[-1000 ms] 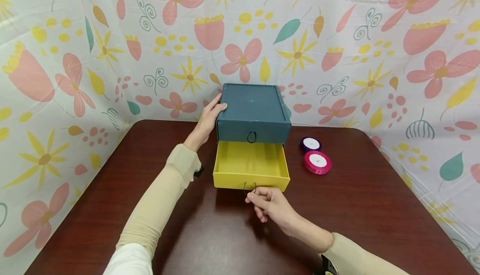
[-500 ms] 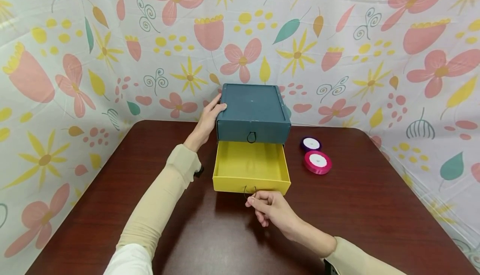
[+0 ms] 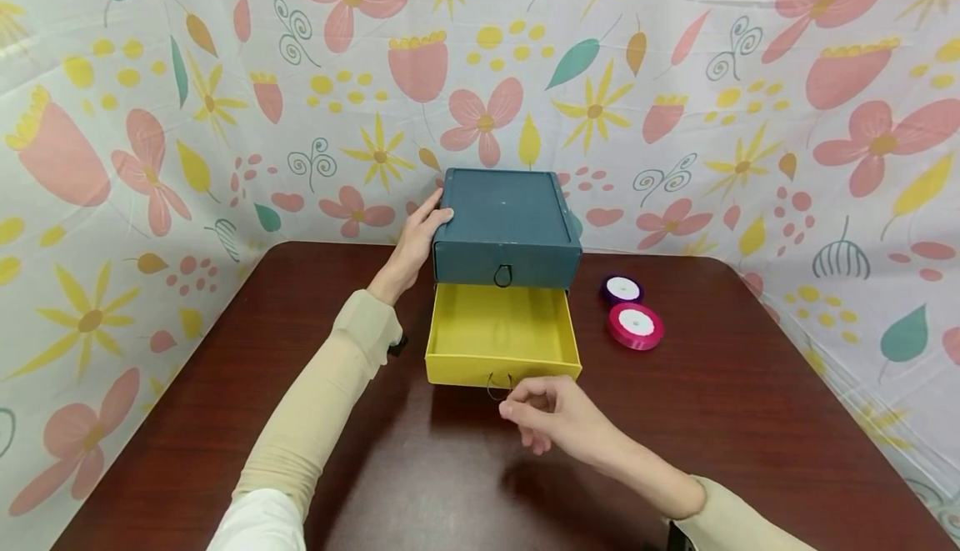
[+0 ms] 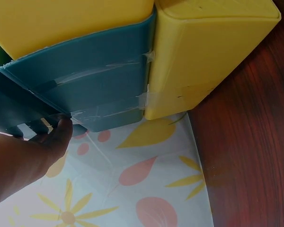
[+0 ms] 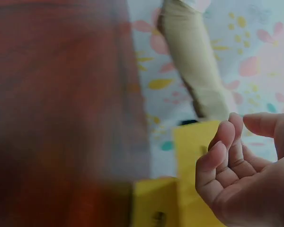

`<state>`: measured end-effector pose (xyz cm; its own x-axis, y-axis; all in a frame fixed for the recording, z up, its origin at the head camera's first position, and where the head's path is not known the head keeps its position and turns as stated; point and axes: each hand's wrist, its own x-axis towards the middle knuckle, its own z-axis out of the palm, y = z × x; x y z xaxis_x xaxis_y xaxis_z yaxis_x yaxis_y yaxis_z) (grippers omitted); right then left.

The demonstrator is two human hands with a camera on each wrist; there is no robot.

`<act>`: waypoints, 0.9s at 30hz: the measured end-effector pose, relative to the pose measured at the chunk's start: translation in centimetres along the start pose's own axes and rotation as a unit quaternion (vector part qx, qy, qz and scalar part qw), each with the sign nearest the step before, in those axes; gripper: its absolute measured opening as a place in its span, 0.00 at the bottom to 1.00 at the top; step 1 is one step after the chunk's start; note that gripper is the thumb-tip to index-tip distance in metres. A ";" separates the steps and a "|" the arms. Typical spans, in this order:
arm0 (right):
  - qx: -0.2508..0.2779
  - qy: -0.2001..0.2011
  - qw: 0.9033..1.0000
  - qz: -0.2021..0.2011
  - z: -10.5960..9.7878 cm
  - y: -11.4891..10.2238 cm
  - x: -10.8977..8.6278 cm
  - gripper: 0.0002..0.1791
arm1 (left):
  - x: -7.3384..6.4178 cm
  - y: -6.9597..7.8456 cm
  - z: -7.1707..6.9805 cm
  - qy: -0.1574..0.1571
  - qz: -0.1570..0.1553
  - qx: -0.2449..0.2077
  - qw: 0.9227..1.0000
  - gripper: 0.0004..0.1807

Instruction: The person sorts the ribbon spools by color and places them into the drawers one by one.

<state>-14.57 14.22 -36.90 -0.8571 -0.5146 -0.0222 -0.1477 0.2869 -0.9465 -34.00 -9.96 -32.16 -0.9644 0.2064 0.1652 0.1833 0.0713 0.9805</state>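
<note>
Shifted right since the earlier frame: my right hand, holding nothing, loosely curled beside the thin black loop. The shallow rectangular yellow drawer lies ahead-left; my left hand rests farther off, on the dark-blue box.

The cabinet is being carried by the desk, before the cloth, its left side being touched by the left fingers. The drawer, jutting forward, is being overhung at the back by the upper part; the drawer's ring is being flanked on the right by the right fingers. Further right, a front spool is being backed by a rear spool.
</note>
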 end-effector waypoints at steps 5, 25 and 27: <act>-0.021 0.048 0.996 -0.067 -2.7 -1.9 -0.6 0.11 | 0.2 -0.1 -0.1 -0.002 0.001 0.008 1.000 0.33; -0.314 0.331 0.887 -0.078 -14.7 5.1 3.2 0.14 | -1.6 2.3 0.0 -0.018 -0.006 0.011 1.000 0.34; -0.337 0.321 0.883 -0.060 -15.6 6.3 3.5 0.19 | -1.1 1.7 -0.1 -0.018 -0.006 0.007 1.000 0.34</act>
<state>-26.18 26.88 -37.92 -0.8863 -0.0728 0.4574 -0.3320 0.7883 -0.5179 -32.65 -10.14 -30.64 -0.9589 0.2414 0.1493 0.1747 0.0877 0.9807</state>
